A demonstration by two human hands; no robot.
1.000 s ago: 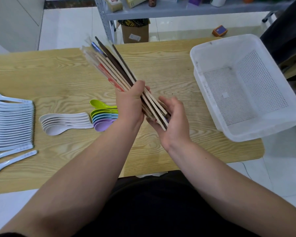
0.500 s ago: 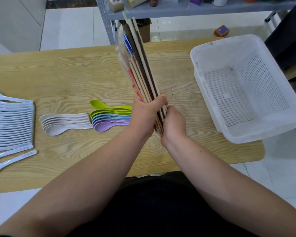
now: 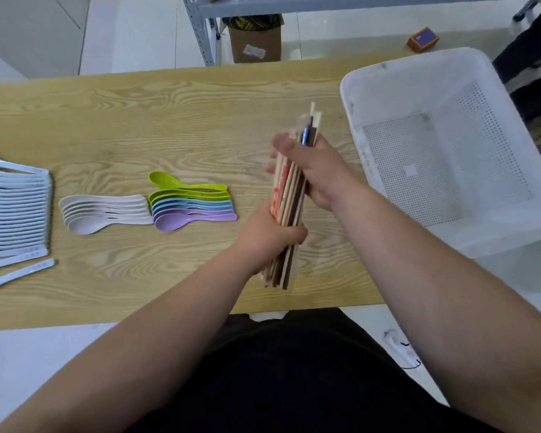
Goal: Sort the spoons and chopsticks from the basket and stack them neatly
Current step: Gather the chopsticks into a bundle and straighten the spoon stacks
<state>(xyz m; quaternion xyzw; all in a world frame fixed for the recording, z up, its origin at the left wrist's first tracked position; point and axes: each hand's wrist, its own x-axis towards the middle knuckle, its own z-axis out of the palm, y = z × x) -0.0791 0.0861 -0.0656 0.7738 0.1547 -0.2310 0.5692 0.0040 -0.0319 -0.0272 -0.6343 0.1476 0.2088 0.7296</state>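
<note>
A bundle of chopsticks, some wrapped, some bare wood and dark, stands nearly upright over the wooden table. My left hand grips its lower part. My right hand is closed around its upper part, with the tips sticking out above. Left of the bundle lie a stack of green, blue and purple spoons, a stack of grey-white spoons and a long row of pale blue spoons. The white perforated basket stands at the right with nothing in it.
Two loose pale blue spoons lie at the near left edge. Beyond the table stand a grey metal shelf leg and a cardboard box on the tiled floor. A small orange box lies on the floor.
The bundle has swung from leaning left to nearly upright and dropped lower towards the table. My right hand has moved from its bottom end up to its top; my left hand now holds the lower part.
</note>
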